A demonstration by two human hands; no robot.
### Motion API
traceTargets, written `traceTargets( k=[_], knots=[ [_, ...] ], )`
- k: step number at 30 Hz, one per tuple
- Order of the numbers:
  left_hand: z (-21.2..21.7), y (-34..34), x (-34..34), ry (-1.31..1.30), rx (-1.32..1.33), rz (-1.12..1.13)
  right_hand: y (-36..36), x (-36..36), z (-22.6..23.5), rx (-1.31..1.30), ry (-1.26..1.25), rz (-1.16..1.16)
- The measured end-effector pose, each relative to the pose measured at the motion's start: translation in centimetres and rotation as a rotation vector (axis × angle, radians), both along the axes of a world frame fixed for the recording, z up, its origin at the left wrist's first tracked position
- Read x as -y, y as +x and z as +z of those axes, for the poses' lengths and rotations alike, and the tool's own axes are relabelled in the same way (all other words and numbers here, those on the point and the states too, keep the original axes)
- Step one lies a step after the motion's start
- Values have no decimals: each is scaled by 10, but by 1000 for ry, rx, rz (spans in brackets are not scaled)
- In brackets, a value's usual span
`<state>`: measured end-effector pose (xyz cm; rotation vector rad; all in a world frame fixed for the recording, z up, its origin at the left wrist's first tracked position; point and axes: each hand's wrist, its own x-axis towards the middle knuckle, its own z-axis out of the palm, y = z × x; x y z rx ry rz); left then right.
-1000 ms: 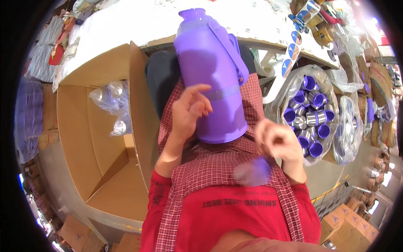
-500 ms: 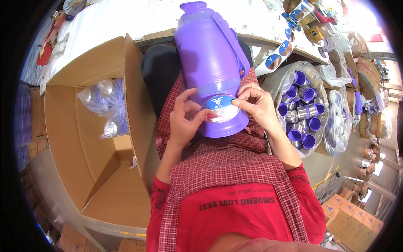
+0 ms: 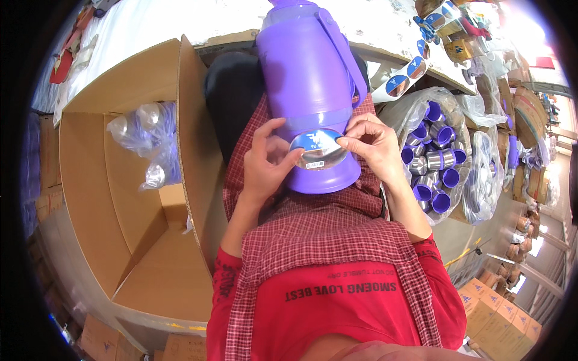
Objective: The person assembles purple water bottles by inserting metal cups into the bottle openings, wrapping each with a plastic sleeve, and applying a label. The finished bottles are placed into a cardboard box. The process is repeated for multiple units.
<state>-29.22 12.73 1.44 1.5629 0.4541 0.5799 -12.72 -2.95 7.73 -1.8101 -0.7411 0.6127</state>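
Note:
A large purple thermos flask (image 3: 306, 72) with a side handle lies across my lap, its base toward me. Over its lower body, near the base, I hold a round blue and silver sticker (image 3: 318, 149) by its two sides. My left hand (image 3: 265, 159) pinches the sticker's left edge between thumb and finger. At its upper right edge, the thumb and finger of my right hand (image 3: 372, 144) are closed on it. Whether the sticker's underside touches the flask all over cannot be seen.
On the left stands an open cardboard box (image 3: 90, 162) holding plastic-wrapped flasks (image 3: 153, 144). To the right is a clear bag (image 3: 385, 114) of purple-and-steel cups (image 3: 442, 159). A strip of round stickers (image 3: 397, 85) hangs off the white worktable (image 3: 229, 18). Stacked cartons (image 3: 497, 313) sit at lower right.
The view has shifted slightly, and the flask sits a little higher in the picture. Both hands still hold the sticker, whose shine has changed.

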Motion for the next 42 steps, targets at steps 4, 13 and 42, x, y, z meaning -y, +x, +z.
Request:
traceTargets(
  k=[4,13,42],
  knots=[
    [1,-2,-6,159,-95,2,3,5,-9,159,-54,-3],
    [38,52,-79,649,-39,363,-20,-7,47,525,-501,525],
    [102,194,-115,-66,-2,-467,219,-19,37,803,224,-162]
  ],
)
